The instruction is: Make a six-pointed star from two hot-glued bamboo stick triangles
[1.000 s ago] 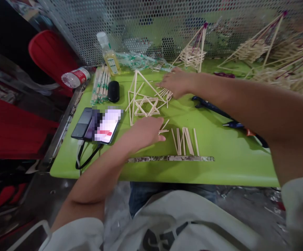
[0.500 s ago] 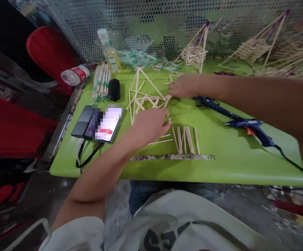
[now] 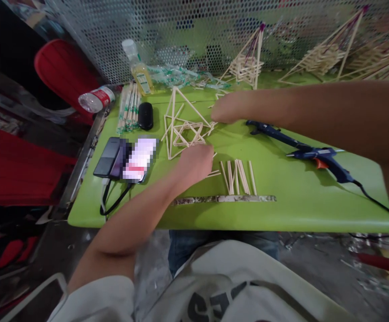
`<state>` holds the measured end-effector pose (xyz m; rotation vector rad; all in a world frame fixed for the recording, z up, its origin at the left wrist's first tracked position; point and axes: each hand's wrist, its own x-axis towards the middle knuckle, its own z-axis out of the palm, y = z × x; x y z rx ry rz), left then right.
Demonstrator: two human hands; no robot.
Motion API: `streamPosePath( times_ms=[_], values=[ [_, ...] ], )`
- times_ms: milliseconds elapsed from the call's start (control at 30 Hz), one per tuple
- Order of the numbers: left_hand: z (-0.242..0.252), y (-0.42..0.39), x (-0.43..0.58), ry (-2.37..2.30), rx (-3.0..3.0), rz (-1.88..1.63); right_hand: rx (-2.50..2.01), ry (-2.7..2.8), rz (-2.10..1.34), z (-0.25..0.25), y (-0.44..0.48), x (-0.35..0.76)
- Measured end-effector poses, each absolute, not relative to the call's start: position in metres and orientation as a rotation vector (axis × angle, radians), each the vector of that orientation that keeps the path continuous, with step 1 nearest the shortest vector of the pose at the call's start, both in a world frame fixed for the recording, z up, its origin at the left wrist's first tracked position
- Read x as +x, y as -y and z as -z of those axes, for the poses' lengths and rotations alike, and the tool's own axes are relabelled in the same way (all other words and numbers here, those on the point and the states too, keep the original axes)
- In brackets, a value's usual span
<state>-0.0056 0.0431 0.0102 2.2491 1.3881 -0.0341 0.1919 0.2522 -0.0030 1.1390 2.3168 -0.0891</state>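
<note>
On the green table (image 3: pixel 298 197) stands a half-built pyramid frame of thin wooden sticks (image 3: pixel 184 125). My left hand (image 3: pixel 196 163) rests just in front of it with the fingers curled over the ends of loose wooden sticks (image 3: pixel 214 173). To its right lies a row of several cut sticks (image 3: pixel 237 176). My right hand (image 3: pixel 229 107) reaches across from the right to the frame's far right corner. It is motion-smeared, so its fingers do not show clearly.
A blue glue gun (image 3: pixel 315 154) with its cord lies at the right. A speckled strip (image 3: pixel 224 199) runs along the front edge. Phones (image 3: pixel 127 158), a black case (image 3: pixel 145 116), a chopstick bundle (image 3: pixel 129 107) and bottles (image 3: pixel 140 69) sit at the left. Finished stick pyramids (image 3: pixel 248 62) line the perforated screen.
My left hand has gone from flat on the table to curled over loose sticks. My right hand pulled back slightly from the frame's right corner. The view shifted right, showing the glue gun.
</note>
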Motion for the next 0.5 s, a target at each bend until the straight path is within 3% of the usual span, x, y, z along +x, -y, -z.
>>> streamPosePath(
  times_ms=[333, 500],
  values=[
    [-0.013, -0.053, -0.022, -1.372, 2.385, 0.158, 1.085, -2.23, 0.0, -0.002, -0.247, 0.188],
    [-0.016, -0.051, -0.02, -1.338, 2.416, 0.204, 1.286, -2.392, -0.013, -0.003, -0.242, 0.201]
  ],
)
